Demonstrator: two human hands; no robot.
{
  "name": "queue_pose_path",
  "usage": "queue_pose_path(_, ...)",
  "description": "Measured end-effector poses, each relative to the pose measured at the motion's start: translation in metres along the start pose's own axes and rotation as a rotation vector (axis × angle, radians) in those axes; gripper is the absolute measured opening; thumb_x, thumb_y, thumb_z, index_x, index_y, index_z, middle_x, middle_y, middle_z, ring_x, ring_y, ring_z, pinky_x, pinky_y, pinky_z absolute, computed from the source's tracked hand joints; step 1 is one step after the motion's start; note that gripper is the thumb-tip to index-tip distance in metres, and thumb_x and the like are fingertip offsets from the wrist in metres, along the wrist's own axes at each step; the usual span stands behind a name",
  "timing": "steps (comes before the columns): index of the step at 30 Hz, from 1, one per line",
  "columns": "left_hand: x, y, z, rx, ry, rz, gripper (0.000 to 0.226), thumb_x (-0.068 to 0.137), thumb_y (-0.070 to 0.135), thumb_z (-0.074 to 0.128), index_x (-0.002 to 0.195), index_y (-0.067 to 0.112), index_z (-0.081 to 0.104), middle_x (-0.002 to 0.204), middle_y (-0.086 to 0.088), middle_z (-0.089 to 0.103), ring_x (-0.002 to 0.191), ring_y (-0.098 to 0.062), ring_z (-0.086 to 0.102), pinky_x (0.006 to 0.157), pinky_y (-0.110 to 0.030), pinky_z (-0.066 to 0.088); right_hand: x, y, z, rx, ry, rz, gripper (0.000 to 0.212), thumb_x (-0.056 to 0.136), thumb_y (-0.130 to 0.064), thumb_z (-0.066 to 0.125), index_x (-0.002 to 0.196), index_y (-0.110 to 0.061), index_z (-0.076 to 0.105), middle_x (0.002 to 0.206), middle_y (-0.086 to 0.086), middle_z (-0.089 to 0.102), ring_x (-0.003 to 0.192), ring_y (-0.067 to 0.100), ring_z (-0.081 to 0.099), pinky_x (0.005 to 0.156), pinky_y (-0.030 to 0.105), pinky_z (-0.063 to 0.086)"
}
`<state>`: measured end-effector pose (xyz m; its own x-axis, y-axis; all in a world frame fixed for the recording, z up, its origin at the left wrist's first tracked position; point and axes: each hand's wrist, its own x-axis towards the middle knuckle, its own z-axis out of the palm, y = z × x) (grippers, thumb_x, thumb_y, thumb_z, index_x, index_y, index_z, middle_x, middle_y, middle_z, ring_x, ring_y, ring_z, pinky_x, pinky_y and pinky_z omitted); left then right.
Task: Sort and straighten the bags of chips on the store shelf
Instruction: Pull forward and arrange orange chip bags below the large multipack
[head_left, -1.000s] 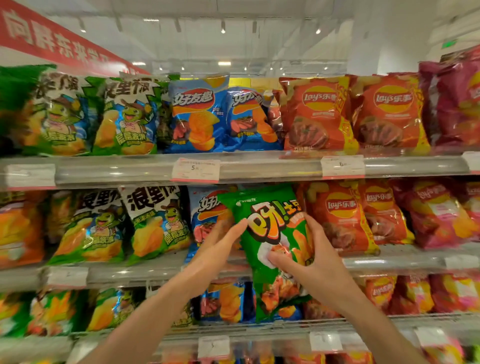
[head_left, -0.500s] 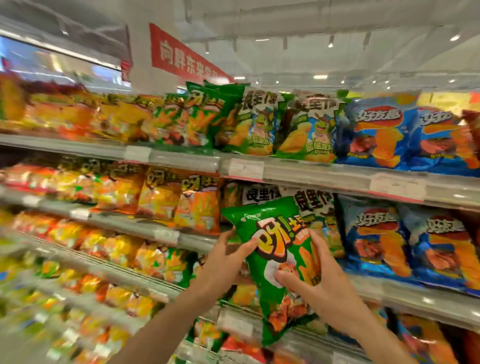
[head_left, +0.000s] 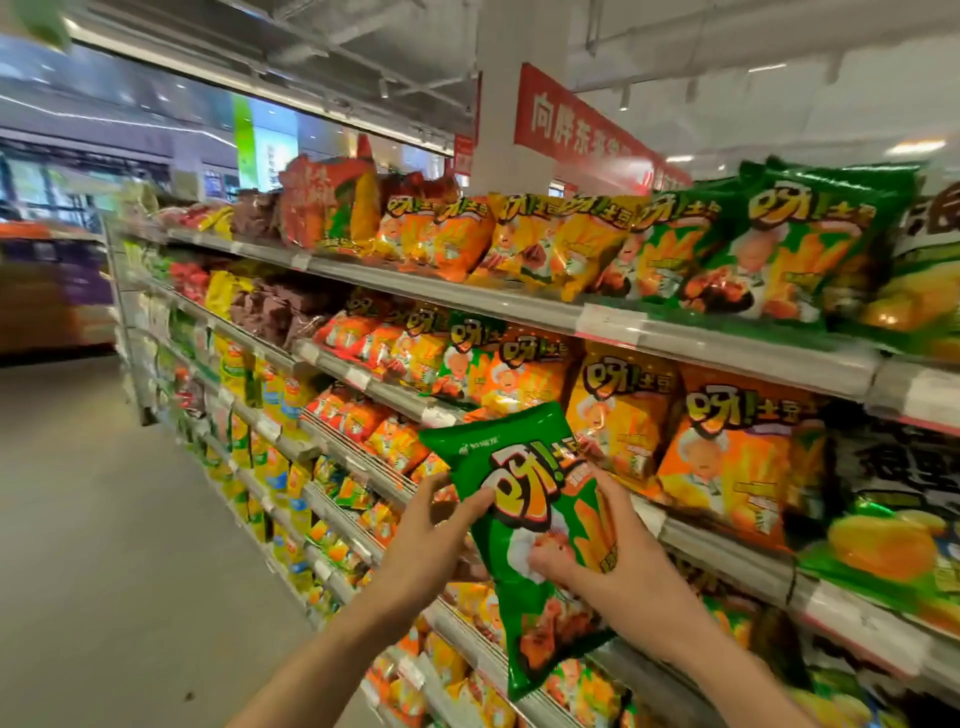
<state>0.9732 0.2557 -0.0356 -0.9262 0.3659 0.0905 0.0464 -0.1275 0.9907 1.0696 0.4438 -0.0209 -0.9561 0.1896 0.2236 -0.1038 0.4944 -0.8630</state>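
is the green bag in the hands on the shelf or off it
Off it. Both the left hand and right hand grip the green bag in front of the shelves, tilted, touching no shelf.

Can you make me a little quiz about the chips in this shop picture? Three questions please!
1. True or false: the green bag is held with both hands.
2. Which shelf has more green bags just like it? A) the top shelf B) the bottom one C) none
3. Fill in: the bags right behind the held bag are mostly ____ in colour.

Key
1. True: the left hand and the right hand each grip one side of it.
2. A: they stand at the right end of the top shelf.
3. Orange.
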Motion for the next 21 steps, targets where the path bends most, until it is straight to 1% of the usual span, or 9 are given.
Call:
queue_pose_path(3, 0.028, -0.007, -0.045, 0.009, 0.052, -0.014, 0.052, 0.089, 0.04, 0.069, 0.134, 0.026, 0.048, 0.098, 0.0, 0.076, 0.079, -0.023, 0.073, 0.064, -0.041, 0.061, 0.05, 0.002, 0.041, 0.015, -0.064, -0.029, 0.105, 0.06, -0.072, 0.08, 0.142, -0.061, 0.016, 0.14, -0.029, 0.047, 0.126, -0.004, 0.05, 0.108, 0.04, 0.044)
queue_pose_path(6, 0.067, -0.012, -0.091, 0.012, 0.136, -0.02, 0.054, 0.088, 0.04, 0.07, 0.135, 0.025, 0.048, 0.106, -0.008, 0.073, 0.075, -0.022, 0.069, 0.058, -0.035, 0.057, 0.105, 0.003, 0.081, 0.017, -0.111, -0.053, 0.106, 0.06, -0.074, 0.079, 0.143, -0.06, 0.015, 0.147, -0.024, 0.042, 0.131, 0.0, 0.046, 0.109, 0.041, 0.043)
queue_pose_path(8, 0.097, -0.011, -0.12, 0.02, 0.168, -0.008, 0.052, 0.087, 0.039, 0.07, 0.133, 0.026, 0.049, 0.106, -0.008, 0.071, 0.074, -0.02, 0.067, 0.059, -0.038, 0.059, 0.145, 0.003, 0.106, 0.01, -0.12, -0.068, 0.108, 0.058, -0.077, 0.077, 0.144, -0.06, 0.014, 0.147, -0.025, 0.041, 0.131, 0.0, 0.046, 0.109, 0.042, 0.043)
queue_pose_path(11, 0.145, -0.004, -0.159, 0.039, 0.192, -0.005, 0.046, 0.089, 0.039, 0.069, 0.129, 0.026, 0.051, 0.107, -0.008, 0.071, 0.072, -0.016, 0.069, 0.063, -0.041, 0.061, 0.207, 0.0, 0.139, 0.016, -0.127, -0.087, 0.107, 0.06, -0.074, 0.078, 0.143, -0.06, 0.013, 0.143, -0.029, 0.042, 0.128, -0.005, 0.046, 0.109, 0.038, 0.042)
queue_pose_path(14, 0.187, 0.002, -0.193, 0.054, 0.21, 0.015, 0.042, 0.091, 0.037, 0.066, 0.129, 0.026, 0.05, 0.107, -0.004, 0.071, 0.068, -0.009, 0.069, 0.057, -0.031, 0.056, 0.261, -0.006, 0.166, 0.037, -0.15, -0.096, 0.11, 0.059, -0.075, 0.078, 0.144, -0.06, 0.01, 0.148, -0.027, 0.036, 0.131, -0.005, 0.043, 0.11, 0.036, 0.04)
queue_pose_path(16, 0.214, 0.004, -0.215, 0.056, 0.216, 0.017, 0.043, 0.093, 0.036, 0.064, 0.131, 0.026, 0.047, 0.11, -0.001, 0.068, 0.067, -0.006, 0.068, 0.057, -0.029, 0.055, 0.291, -0.01, 0.182, 0.057, -0.167, -0.106, 0.111, 0.061, -0.071, 0.079, 0.146, -0.056, 0.01, 0.15, -0.026, 0.033, 0.131, -0.008, 0.041, 0.108, 0.028, 0.04)
queue_pose_path(18, 0.236, 0.003, -0.234, 0.05, 0.211, 0.03, 0.046, 0.093, 0.036, 0.063, 0.134, 0.024, 0.046, 0.109, 0.0, 0.065, 0.069, -0.009, 0.066, 0.057, -0.029, 0.055, 0.316, -0.012, 0.198, 0.063, -0.177, -0.118, 0.11, 0.063, -0.069, 0.08, 0.148, -0.053, 0.011, 0.152, -0.023, 0.033, 0.131, -0.01, 0.041, 0.106, 0.024, 0.04)
queue_pose_path(21, 0.266, 0.002, -0.261, 0.042, 0.221, 0.015, 0.052, 0.092, 0.038, 0.065, 0.138, 0.024, 0.045, 0.108, -0.002, 0.066, 0.078, -0.018, 0.063, 0.061, -0.034, 0.058, 0.349, -0.014, 0.22, 0.04, -0.168, -0.121, 0.112, 0.061, -0.072, 0.078, 0.149, -0.052, 0.011, 0.153, -0.022, 0.03, 0.131, -0.009, 0.041, 0.107, 0.023, 0.038)
